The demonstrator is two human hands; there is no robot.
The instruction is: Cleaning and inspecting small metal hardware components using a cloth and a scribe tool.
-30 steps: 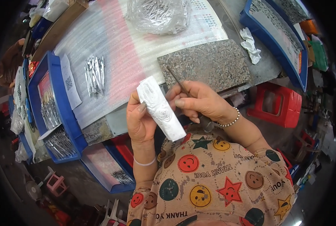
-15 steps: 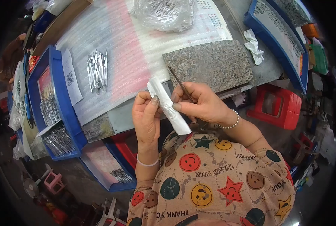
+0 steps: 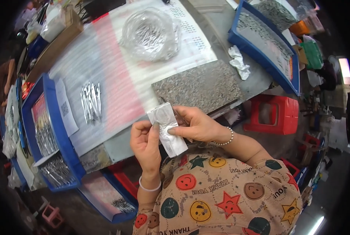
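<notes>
A white folded piece, like paper or tissue, is pinched between my two hands in front of my body. My left hand grips its left edge between thumb and fingers. On its right side, my right hand presses the thumb onto the crumpled middle, its fingers behind. A thin dark stick-like tool shows its tip just above the piece; the rest is mostly hidden behind the piece and my right hand. Beyond my hands lies a speckled stone slab.
Slim metal tools lie on the foam-covered table. A plastic-lined bowl holds small metal pieces. Blue trays stand left and right. Crumpled white paper lies past the slab; a red stool is right.
The white piece has turned and now shows a wider, flatter face. The dark tool, plainly seen in my right hand before, is now mostly behind it. The whole view has shifted.
</notes>
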